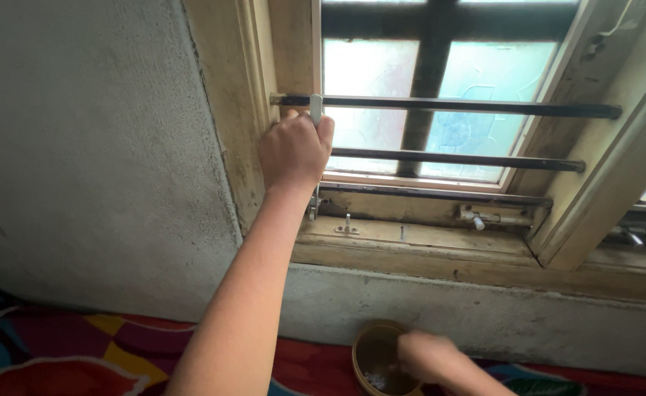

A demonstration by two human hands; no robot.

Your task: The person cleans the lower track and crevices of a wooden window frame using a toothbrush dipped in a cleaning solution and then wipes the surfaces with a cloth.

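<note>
My left hand [294, 150] is raised to the window and closed in a fist around a small pale tool [315, 108]. The tool's tip sticks up against the left end of the top dark metal bar [455, 107]. My right hand [427, 355] is low in view and blurred, reaching into a round brown bowl [364, 350] that sits at the foot of the wall. Something pale lies in the bottom of the bowl. Whether the right hand's fingers grip anything is not visible.
A worn wooden window frame [411, 238] holds frosted panes [370, 70] behind two more horizontal bars [458, 159]. A metal latch bolt [477, 218] and a small pin [347, 224] sit on the sill. A rough grey wall [96, 147] is left; a colourful patterned cloth [81, 352] lies below.
</note>
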